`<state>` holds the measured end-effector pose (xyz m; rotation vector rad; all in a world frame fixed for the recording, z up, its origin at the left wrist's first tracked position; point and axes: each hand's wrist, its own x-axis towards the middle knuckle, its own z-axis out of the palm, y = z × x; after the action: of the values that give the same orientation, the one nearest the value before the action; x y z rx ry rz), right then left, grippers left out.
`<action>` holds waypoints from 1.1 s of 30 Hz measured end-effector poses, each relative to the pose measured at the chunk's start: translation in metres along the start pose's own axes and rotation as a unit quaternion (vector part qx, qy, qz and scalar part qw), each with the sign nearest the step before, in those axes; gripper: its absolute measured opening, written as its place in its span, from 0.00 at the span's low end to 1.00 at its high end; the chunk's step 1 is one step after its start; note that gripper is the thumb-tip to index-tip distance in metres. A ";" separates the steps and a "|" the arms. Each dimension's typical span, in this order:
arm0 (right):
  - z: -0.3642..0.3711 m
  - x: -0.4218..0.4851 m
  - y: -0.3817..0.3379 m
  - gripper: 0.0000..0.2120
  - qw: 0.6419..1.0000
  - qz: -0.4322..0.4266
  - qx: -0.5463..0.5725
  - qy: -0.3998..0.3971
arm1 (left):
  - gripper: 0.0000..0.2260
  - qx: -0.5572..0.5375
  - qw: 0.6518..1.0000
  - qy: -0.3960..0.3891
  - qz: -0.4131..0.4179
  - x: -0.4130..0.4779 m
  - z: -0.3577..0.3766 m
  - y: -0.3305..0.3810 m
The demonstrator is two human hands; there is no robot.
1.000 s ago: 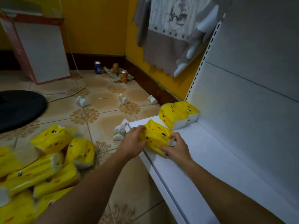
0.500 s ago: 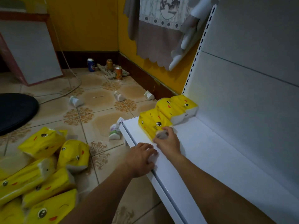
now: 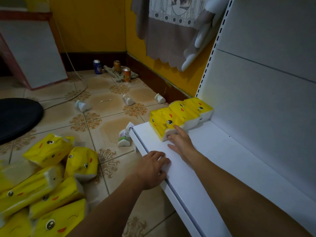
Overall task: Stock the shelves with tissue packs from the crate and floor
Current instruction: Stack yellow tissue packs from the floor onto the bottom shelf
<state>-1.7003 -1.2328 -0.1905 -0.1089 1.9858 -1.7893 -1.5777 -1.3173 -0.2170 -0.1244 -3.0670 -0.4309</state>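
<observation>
Three yellow tissue packs with cartoon faces stand in a row at the far left end of the white shelf; the nearest pack sits by the shelf's front corner. My right hand lies flat on the shelf, fingertips touching that pack's white near end. My left hand rests with curled fingers on the shelf's front edge and holds nothing. A heap of several more yellow packs lies on the tiled floor at the lower left.
Small white tissue packets lie scattered on the floor by the shelf corner. Three drink cans stand near the yellow wall. A black round object sits at the left, a white board leans behind it.
Both hands set the third pack against the row. The left hand then let go and drew back to the shelf edge; the right hand's fingers straightened against the pack's end.
</observation>
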 end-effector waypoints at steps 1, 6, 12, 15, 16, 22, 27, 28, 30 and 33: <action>0.001 -0.001 0.001 0.30 1.000 -0.003 -0.012 0.001 | 0.21 0.007 1.000 -0.001 0.005 -0.001 -0.001 -0.001; 0.005 -0.008 0.001 0.30 0.987 -0.051 -0.145 0.055 | 0.21 0.038 0.999 -0.027 0.010 -0.008 -0.007 -0.002; 0.029 -0.031 -0.006 0.29 0.840 -0.198 -0.471 0.181 | 0.22 0.051 0.997 -0.052 -0.025 -0.031 -0.023 -0.014; 0.057 -0.040 -0.005 0.31 0.793 -0.300 -0.520 0.102 | 0.23 0.070 0.989 -0.083 -0.098 -0.056 -0.028 -0.035; 0.070 -0.044 -0.003 0.32 0.786 -0.321 -0.524 0.071 | 0.23 0.078 0.984 -0.094 -0.130 -0.067 -0.029 -0.045; 0.142 -0.063 0.023 0.32 0.761 -0.335 -0.537 -0.141 | 0.24 0.127 0.927 -0.088 -0.342 -0.144 -0.036 -0.114; 0.198 -0.072 0.059 0.33 0.786 -0.214 -0.501 -0.293 | 0.31 0.085 0.868 0.078 -0.484 -0.207 -0.045 -0.150; 0.209 -0.075 0.065 0.34 0.788 -0.197 -0.492 -0.312 | 0.31 0.076 0.845 0.101 -0.519 -0.217 -0.046 -0.154; 0.229 -0.082 0.072 0.36 0.799 -0.173 -0.463 -0.342 | 0.31 0.031 0.792 0.124 -0.597 -0.233 -0.047 -0.157; 0.258 -0.090 0.076 0.39 0.821 -0.165 -0.404 -0.367 | 0.29 -0.072 0.723 0.136 -0.674 -0.254 -0.040 -0.165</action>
<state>-1.5021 -1.4264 -0.2496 -1.2640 1.9986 -0.6951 -1.3375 -1.5055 -0.2376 1.9918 -2.2162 -0.5813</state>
